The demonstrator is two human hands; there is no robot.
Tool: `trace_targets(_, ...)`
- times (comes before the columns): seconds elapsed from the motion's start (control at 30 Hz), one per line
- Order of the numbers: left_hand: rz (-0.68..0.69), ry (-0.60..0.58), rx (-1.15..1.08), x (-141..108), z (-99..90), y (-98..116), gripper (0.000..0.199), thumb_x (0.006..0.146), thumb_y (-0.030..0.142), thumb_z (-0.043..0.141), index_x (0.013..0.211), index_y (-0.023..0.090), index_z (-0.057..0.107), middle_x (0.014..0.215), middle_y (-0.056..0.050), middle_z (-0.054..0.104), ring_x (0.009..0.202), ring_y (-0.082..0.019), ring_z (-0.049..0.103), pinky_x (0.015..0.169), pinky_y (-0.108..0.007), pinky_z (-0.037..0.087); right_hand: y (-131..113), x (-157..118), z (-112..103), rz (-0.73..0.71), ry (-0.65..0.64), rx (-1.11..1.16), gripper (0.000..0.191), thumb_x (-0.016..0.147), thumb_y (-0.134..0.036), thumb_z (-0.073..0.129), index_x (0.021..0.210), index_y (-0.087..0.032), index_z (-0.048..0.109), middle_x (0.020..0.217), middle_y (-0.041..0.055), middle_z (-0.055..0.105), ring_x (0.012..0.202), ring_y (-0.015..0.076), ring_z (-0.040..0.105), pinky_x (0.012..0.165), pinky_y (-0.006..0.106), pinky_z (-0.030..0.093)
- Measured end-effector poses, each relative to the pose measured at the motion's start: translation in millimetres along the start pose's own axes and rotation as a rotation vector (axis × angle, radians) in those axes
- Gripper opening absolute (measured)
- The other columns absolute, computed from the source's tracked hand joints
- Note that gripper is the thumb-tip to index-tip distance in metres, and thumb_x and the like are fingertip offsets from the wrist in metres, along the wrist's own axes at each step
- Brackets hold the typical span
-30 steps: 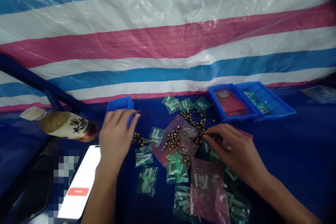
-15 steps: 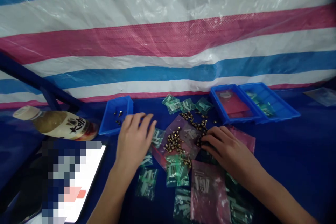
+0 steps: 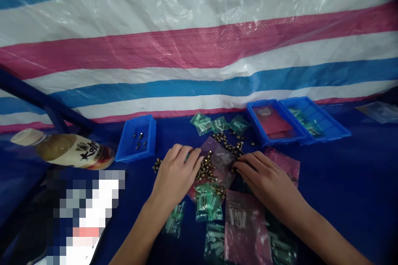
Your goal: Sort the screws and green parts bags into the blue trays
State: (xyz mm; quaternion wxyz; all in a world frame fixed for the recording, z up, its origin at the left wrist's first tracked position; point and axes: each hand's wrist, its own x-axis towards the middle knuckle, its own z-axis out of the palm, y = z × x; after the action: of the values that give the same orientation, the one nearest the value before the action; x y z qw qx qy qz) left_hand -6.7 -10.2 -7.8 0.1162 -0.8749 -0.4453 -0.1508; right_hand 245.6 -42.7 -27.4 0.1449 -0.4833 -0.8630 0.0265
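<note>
Small brass-coloured screws (image 3: 205, 168) lie in a loose pile on a pink plastic bag (image 3: 221, 155) in the middle. My left hand (image 3: 178, 169) is at the left edge of this pile, fingers bent, its fingertips touching the screws. More screws (image 3: 157, 165) show to its left. My right hand (image 3: 261, 172) rests at the right side of the pile, its fingers closed over something at the fingertips that I cannot make out. Below the pile lie a green bag (image 3: 209, 203) and a pink bag (image 3: 247, 227) holding white pieces.
A blue tray (image 3: 137, 138) with a few screws stands at the left. Two trays, one with pink bags (image 3: 275, 122) and one with green bags (image 3: 306, 122), stand at the back right. A bottle (image 3: 68, 149) and a lit screen (image 3: 105, 198) are on the left.
My left hand has moved right and down, from beside the left tray to the screw pile, uncovering screws on its left. My right hand has shifted slightly left.
</note>
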Motion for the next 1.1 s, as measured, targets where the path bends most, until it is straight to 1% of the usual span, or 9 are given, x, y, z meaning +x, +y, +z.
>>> trace_targets(0.2,0.061,0.036,0.015,0.9,-1.0,7.5,0.025,0.098,0.022,0.049,0.113,0.010,0.064,0.096,-0.009,0.068,0.090,-0.023,0.057,0.082,-0.039,0.050,-0.1,2.5,4.3,0.036,0.033,0.063,0.016,0.093,-0.012,0.053,0.107,-0.018,0.058,0.098,0.0064,0.062,0.093,0.0248,0.054,0.079,0.041,0.050)
trace_targets(0.4,0.085,0.002,-0.007,-1.6,2.2,8.5,0.026,0.098,0.022,0.048,0.115,0.011,0.063,0.095,-0.010,0.068,0.090,-0.023,0.058,0.083,-0.040,0.049,1.2,1.7,7.2,0.037,0.064,0.133,0.019,0.093,-0.009,0.051,0.110,-0.018,0.056,0.097,0.0055,0.062,0.091,0.0238,0.054,0.077,0.041,0.050)
trace_targets(0.47,0.110,0.006,-0.044,-1.9,2.2,10.3,0.023,0.098,0.020,0.048,0.112,0.010,0.063,0.095,-0.010,0.068,0.090,-0.023,0.058,0.083,-0.041,0.049,-1.0,3.2,4.9,0.037,0.121,0.183,0.017,0.094,-0.010,0.051,0.108,-0.018,0.056,0.097,0.0054,0.063,0.091,0.0229,0.054,0.076,0.040,0.050)
trace_targets(0.57,0.165,0.014,-0.192,-1.9,-0.7,19.3,0.017,0.097,0.018,0.050,0.101,0.013,0.065,0.093,-0.008,0.069,0.087,-0.022,0.059,0.081,-0.040,0.049,-9.0,5.0,-1.6,0.006,0.269,0.313,0.017,0.093,-0.009,0.054,0.107,-0.018,0.056,0.096,0.0054,0.063,0.091,0.0200,0.054,0.077,0.036,0.050)
trace_targets(0.67,0.080,-0.018,-0.529,-1.8,-7.2,34.1,0.013,0.095,0.021,0.054,0.098,0.015,0.065,0.093,-0.007,0.068,0.089,-0.021,0.059,0.082,-0.036,0.049,-19.2,2.0,-7.5,-0.128,0.377,0.422,0.025,0.089,-0.003,0.058,0.111,-0.016,0.057,0.101,0.0067,0.063,0.094,0.0179,0.055,0.081,0.033,0.050)
trace_targets(0.77,-0.087,-0.104,-0.902,-0.7,-14.9,46.3,0.014,0.096,0.022,0.053,0.100,0.016,0.065,0.094,-0.006,0.066,0.088,-0.017,0.060,0.076,-0.028,0.049,-25.4,-5.1,-9.3,-0.255,0.395,0.458,0.035,0.087,0.001,0.059,0.118,-0.014,0.056,0.109,0.0100,0.062,0.101,0.0194,0.054,0.086,0.036,0.049)
trace_targets(0.87,-0.199,-0.155,-1.118,0.9,-18.6,50.5,0.018,0.098,0.023,0.049,0.100,0.018,0.067,0.088,-0.004,0.064,0.078,-0.014,0.060,0.068,-0.024,0.047,-26.2,-9.8,-7.9,-0.290,0.413,0.464,0.043,0.085,0.002,0.060,0.124,-0.014,0.056,0.113,0.0112,0.061,0.103,0.0211,0.054,0.087,0.038,0.049)
trace_targets(1.0,-0.271,-0.154,-1.159,1.2,-14.0,47.5,0.014,0.095,0.025,0.057,0.100,0.020,0.069,0.086,-0.001,0.065,0.075,-0.013,0.060,0.064,-0.022,0.045,-25.2,-6.2,-5.6,-0.278,0.413,0.440,0.044,0.086,0.000,0.059,0.127,-0.015,0.054,0.110,0.0104,0.061,0.102,0.0213,0.054,0.086,0.038,0.049)
trace_targets(1.1,-0.257,-0.073,-0.981,-1.0,-6.9,43.0,0.010,0.091,0.027,0.064,0.095,0.019,0.068,0.080,0.000,0.063,0.070,-0.012,0.057,0.061,-0.022,0.043,-25.3,-0.8,-5.5,-0.198,0.378,0.428,0.039,0.089,-0.003,0.056,0.126,-0.016,0.053,0.110,0.0105,0.060,0.102,0.0216,0.053,0.084,0.038,0.049)
